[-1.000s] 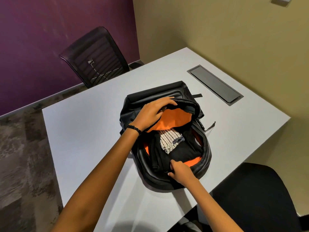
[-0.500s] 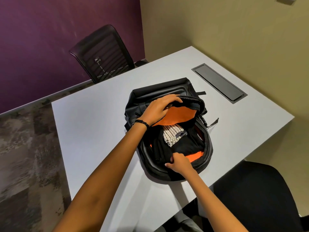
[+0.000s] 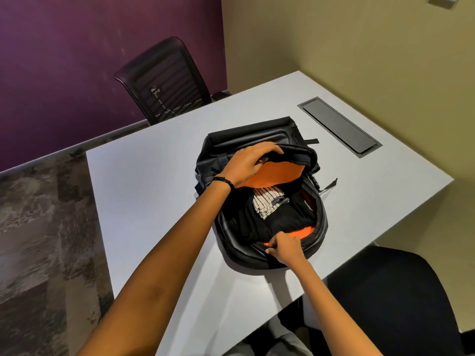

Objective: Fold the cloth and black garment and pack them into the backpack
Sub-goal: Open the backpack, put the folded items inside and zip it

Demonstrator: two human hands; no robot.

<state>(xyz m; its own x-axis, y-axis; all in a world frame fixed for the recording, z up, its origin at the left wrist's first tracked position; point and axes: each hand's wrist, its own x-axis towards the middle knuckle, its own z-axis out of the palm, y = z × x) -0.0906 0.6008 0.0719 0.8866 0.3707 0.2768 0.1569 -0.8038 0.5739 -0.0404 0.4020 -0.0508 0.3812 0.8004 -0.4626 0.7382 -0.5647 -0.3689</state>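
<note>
While the left hand curls round the edge of the orange-lined flap of the backpack, the right hand pinches the near rim, perhaps at a zip pull, though that is too small to tell. The striped cloth lies on the black garment inside the main compartment, and the backpack rests on the bench. Zipping now could snag the garment, which bulges close to the rim.

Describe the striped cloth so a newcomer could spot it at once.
On the white table lies an open, orange-lined black backpack. Inside it, against the black garment, sits the folded cloth: the only white, dark-striped thing there.
</note>
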